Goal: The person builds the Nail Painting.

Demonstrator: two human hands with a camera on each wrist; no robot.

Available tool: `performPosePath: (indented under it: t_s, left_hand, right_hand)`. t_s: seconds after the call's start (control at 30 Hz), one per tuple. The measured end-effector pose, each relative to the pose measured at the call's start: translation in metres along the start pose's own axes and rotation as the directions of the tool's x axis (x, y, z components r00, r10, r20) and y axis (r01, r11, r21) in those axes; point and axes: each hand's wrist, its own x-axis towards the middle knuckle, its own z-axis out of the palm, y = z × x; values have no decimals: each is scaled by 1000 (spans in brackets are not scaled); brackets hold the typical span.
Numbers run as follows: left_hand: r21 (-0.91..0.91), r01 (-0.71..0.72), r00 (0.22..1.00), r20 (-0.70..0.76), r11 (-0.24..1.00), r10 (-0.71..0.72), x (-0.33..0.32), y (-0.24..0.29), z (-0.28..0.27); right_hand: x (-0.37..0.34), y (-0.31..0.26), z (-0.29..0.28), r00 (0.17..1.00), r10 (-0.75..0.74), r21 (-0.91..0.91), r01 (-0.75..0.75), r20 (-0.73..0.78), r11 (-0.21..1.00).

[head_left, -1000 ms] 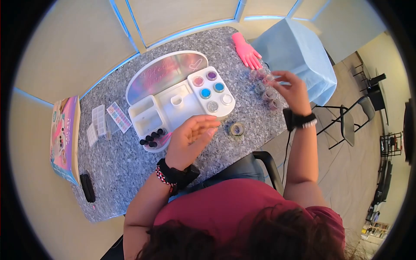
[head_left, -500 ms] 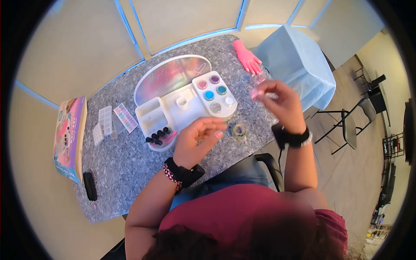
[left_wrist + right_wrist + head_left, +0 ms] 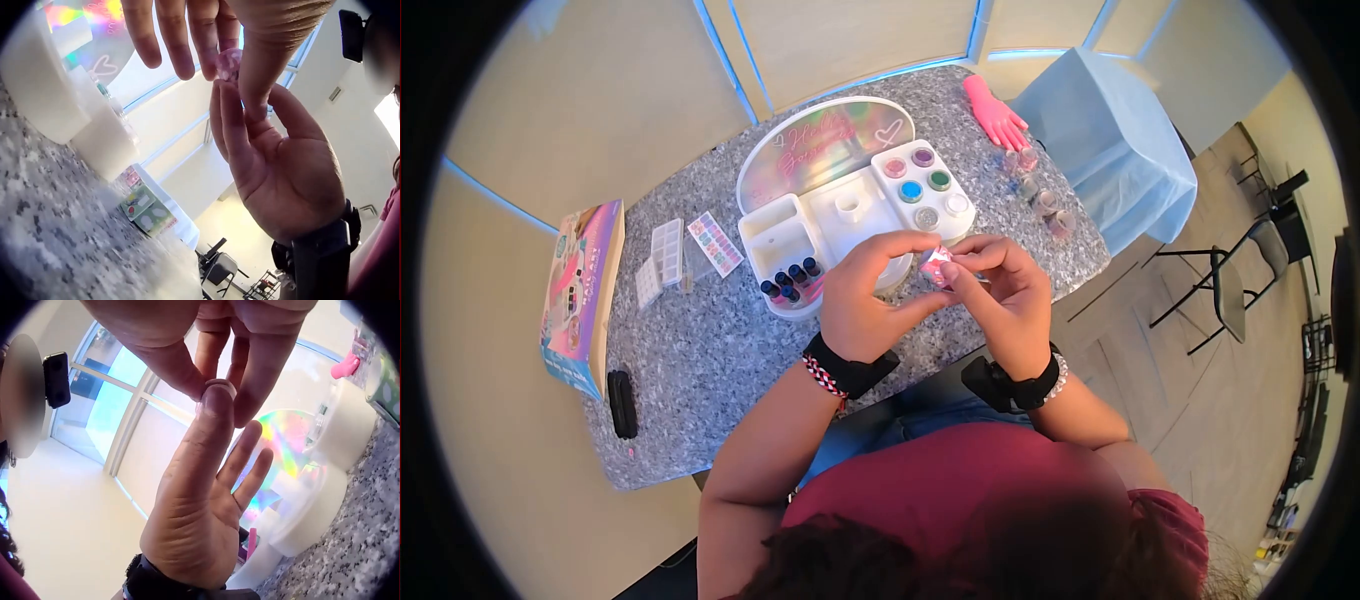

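Both hands meet over the table's front part, around a small clear jar with pink and white contents point(image 3: 936, 265). My left hand point(image 3: 866, 300) pinches the jar between thumb and fingers from the left. From the other side my right hand point(image 3: 1012, 305) pinches it too, thumb and fingertips on it. The pink jar point(image 3: 229, 64) shows between the fingertips in the left wrist view; in the right wrist view the fingers mostly cover it. Behind the hands stands a white tray point(image 3: 880, 216) with several glitter pots and dark-capped bottles point(image 3: 788, 292).
A pink hand form point(image 3: 997, 115) lies at the back right, with several clear jars point(image 3: 1048, 203) in front of it. On the left are a box point(image 3: 580, 295), a black case point(image 3: 622, 404), a sticker sheet point(image 3: 715, 243) and clear compartment trays point(image 3: 667, 251).
My right hand has come from the jars at the right to the middle, bringing the pink jar. The left hand has closed its fingers on the same jar.
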Motion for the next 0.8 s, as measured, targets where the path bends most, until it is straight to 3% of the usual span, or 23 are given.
performPosePath:
  t_s: [0.07, 0.17, 0.37, 0.43, 0.47, 0.57, 0.67, 0.8]
  left_hand:
    - [42, 93, 996, -5, 995, -93, 0, 8, 0]
    - [46, 74, 997, -26, 996, -73, -2, 6, 1]
    - [34, 22, 1000, 13, 999, -23, 2, 9, -4]
    - [40, 52, 998, 45, 998, -53, 1, 12, -9]
    - [47, 78, 994, 76, 996, -82, 2, 15, -11]
    - [-3, -46, 992, 118, 999, 46, 9, 24, -17]
    - [-98, -163, 966, 188, 982, 179, 11, 15, -21]
    - [-219, -118, 963, 212, 969, 165, 10, 12, -14]
  right_hand:
    - [-2, 0, 1, 1000, 6, 18, -7, 7, 1000]
    - [0, -2, -1, 999, -15, -40, 17, 50, 999]
    - [2, -16, -8, 992, 119, 22, -120, 40, 993]
    - [4, -25, -11, 965, 258, 117, -261, 42, 958]
    - [4, -26, -15, 965, 258, 118, -261, 43, 958]
    - [6, -28, -21, 941, 302, 179, -327, 155, 928]
    - [3, -30, -19, 814, 459, 281, -562, 356, 778]
    - [2, -28, -22, 782, 461, 392, -614, 420, 685]
